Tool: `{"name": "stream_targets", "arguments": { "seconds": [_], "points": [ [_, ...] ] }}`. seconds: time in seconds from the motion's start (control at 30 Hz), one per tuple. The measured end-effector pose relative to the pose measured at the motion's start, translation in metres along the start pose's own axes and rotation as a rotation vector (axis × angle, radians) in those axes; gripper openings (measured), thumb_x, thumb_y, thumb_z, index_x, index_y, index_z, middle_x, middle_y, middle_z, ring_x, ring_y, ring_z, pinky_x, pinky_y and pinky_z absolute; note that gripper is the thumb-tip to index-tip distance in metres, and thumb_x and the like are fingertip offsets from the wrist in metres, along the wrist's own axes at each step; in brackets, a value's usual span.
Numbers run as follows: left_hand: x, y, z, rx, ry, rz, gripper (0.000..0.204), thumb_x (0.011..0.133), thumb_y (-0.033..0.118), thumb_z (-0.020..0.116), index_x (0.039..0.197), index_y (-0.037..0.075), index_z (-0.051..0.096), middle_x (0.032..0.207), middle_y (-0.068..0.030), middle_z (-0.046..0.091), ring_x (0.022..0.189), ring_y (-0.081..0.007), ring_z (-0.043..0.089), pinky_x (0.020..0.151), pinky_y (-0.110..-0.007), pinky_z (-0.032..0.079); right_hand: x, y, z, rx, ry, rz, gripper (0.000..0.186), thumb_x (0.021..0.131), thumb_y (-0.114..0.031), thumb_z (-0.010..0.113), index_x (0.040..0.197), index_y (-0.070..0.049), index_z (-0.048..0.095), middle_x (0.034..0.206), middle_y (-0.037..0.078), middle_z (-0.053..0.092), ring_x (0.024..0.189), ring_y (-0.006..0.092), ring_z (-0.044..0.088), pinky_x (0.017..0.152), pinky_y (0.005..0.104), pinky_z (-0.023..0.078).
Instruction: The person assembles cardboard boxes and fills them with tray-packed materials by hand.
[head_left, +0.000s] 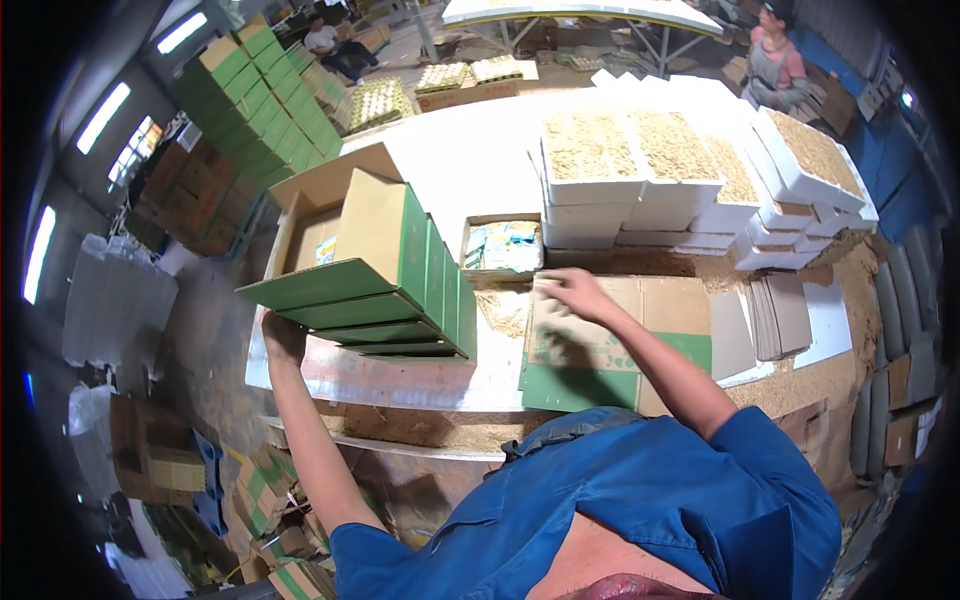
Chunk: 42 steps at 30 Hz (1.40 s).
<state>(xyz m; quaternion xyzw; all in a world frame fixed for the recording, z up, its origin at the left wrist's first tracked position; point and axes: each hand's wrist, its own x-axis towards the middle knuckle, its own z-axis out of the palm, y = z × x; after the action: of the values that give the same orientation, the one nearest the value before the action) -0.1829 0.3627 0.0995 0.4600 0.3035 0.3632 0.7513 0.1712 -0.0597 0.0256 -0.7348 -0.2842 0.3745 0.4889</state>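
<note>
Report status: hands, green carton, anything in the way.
Left hand at green carton, fingers partly hidden. Carton open. Right hand above flattened cardboard, apparently empty. Possible obstacle: shallow box beyond.

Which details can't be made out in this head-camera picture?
All in the head view:
- Left hand: most fingers hidden by the open, brown-lined green cardboard box, so its grip is unclear.
- Right hand: fingers blurred; whether they touch the flat brown-and-green cardboard sheet can't be told.
- The box's inside: partly covered by its own flap.
- White-and-blue flat items in the shallow tray: too small to identify.
</note>
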Motion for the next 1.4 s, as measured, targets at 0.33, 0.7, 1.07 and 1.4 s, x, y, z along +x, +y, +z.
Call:
{"name": "stream_targets", "arguments": {
  "seconds": [0.33, 0.7, 1.07, 1.4],
  "points": [
    [-0.154, -0.279, 0.086, 0.85, 0.037, 0.109, 0.039, 0.094, 0.019, 0.06, 0.123, -0.007, 0.06, 0.114, -0.0166, 0.068, 0.103, -0.0259, 0.064, 0.095, -0.04, 0.048, -0.205, 0.277, -0.149, -0.324, 0.82, 0.387, 0.055, 0.086, -0.021, 0.066, 0.134, 0.003, 0.055, 0.134, 0.028, 0.057, 0.121, 0.0403, 0.058, 0.102, 0.0435, 0.046],
    [-0.197, -0.333, 0.219, 0.92, -0.188, 0.001, 0.038, 0.081, 0.004, 0.069, 0.118, -0.004, 0.067, 0.106, -0.0176, 0.072, 0.093, -0.0206, 0.068, 0.085, -0.032, 0.052, -0.173, 0.226, -0.138, -0.251, 0.927, 0.114, 0.036, 0.081, -0.003, 0.06, 0.116, 0.001, 0.059, 0.111, 0.025, 0.065, 0.106, 0.042, 0.062, 0.092, 0.0435, 0.049],
    [-0.211, -0.254, 0.243, 0.314, -0.292, 0.141, 0.038, 0.08, -0.007, 0.072, 0.116, 0.002, 0.063, 0.112, -0.0047, 0.067, 0.103, -0.0148, 0.061, 0.093, -0.03, 0.048, -0.189, 0.136, -0.191, 0.348, 1.007, -0.414, 0.046, 0.092, -0.008, 0.061, 0.134, 0.01, 0.054, 0.125, 0.018, 0.063, 0.118, 0.0229, 0.059, 0.105, 0.0321, 0.042],
    [-0.245, -0.176, 0.286, 0.336, -0.377, 0.031, 0.016, 0.093, 0.012, 0.065, 0.093, -0.003, 0.072, 0.1, -0.0104, 0.073, 0.095, -0.0143, 0.065, 0.088, -0.027, 0.048, -0.2, 0.069, -0.181, 0.238, 1.031, -0.294, 0.06, 0.086, -0.022, 0.078, 0.136, 0.001, 0.054, 0.118, 0.009, 0.066, 0.108, 0.018, 0.059, 0.099, 0.0322, 0.043]
  ]
}}
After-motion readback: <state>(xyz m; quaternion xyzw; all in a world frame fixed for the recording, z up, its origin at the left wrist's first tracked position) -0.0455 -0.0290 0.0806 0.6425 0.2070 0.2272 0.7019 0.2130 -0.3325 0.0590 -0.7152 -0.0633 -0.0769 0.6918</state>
